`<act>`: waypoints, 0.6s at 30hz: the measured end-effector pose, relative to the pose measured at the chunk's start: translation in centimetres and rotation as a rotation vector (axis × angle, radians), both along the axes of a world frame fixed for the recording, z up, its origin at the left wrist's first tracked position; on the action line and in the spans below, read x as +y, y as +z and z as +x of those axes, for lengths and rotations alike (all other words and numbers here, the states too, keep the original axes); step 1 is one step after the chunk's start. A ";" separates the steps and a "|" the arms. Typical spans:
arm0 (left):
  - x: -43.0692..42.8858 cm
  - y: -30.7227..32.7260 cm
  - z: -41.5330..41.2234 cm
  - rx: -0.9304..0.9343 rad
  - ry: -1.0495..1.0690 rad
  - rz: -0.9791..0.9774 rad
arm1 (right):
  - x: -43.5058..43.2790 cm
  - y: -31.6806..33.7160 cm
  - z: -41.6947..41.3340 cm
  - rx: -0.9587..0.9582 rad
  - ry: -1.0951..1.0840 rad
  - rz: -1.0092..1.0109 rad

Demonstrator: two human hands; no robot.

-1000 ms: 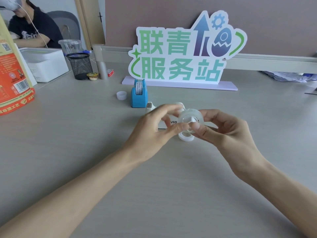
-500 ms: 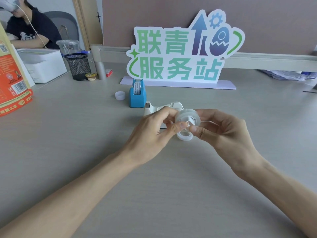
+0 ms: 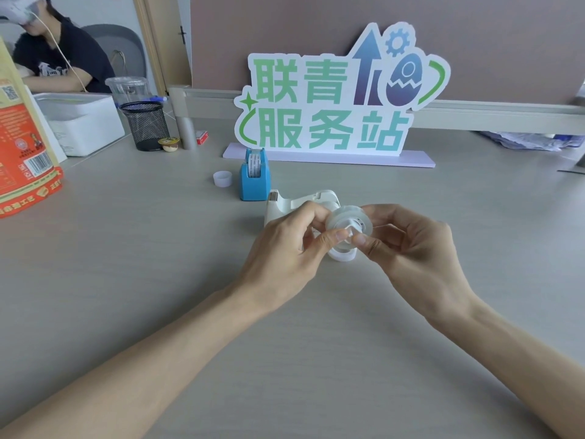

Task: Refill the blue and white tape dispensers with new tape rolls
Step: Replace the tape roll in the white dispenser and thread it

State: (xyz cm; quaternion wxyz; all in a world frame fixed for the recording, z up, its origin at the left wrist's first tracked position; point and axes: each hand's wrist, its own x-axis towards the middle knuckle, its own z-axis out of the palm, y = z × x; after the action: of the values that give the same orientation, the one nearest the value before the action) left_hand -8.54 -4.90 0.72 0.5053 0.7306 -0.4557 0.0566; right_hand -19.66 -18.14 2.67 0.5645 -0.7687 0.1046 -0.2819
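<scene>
We look down on a wide grey desk (image 3: pixel 133 280) whose near edge is cut off by the frame, and at its far side a large cut-out sign with green characters, a blue arrow and an egg (image 3: pixel 332 99) stands on a pale lilac base. At the left edge an orange and yellow printed bag (image 3: pixel 22 160) is only partly in view, beside a white plastic box (image 3: pixel 85 122) whose inside we cannot see. Near it stands a black wire-mesh pen cup (image 3: pixel 146 126); we cannot tell what it holds, and a clear plastic cup (image 3: pixel 126 88) behind it looks empty. Both of our forearms reach in from the bottom corners. Our left hand (image 3: pixel 285 248) and right hand (image 3: pixel 411 248) meet over the desk's middle, fingers closed in a pinch on a clear roll of tape with a white core (image 3: pixel 346 218), thumbs pressed near the hub. The hands hide most of the white tape dispenser (image 3: pixel 300 201) just behind them, so its cradle is not visible. A second clear tape ring (image 3: pixel 342 255) lies on the desk beneath the fingers, half covered. Farther back, the small blue tape dispenser (image 3: pixel 253 182) stands upright with a printed white roll seated in it, and a small translucent cap (image 3: pixel 222 179) sits just to its left.
</scene>
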 end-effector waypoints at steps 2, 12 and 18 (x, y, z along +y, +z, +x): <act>0.0 0.0 0.0 -0.003 0.008 0.009 | 0.0 0.0 0.1 0.004 -0.001 -0.007; 0.1 0.3 -0.4 0.012 0.018 -0.004 | -0.1 0.1 0.0 -0.007 -0.007 -0.048; 0.5 1.2 -0.1 0.117 0.025 -0.069 | -0.2 -0.3 0.2 -0.057 -0.081 -0.301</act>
State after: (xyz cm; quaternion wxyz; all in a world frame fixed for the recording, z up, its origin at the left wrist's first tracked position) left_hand -8.65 -4.42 1.89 0.5553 0.7206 -0.4137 0.0356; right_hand -19.48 -18.31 2.36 0.4340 -0.8313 0.0762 -0.3387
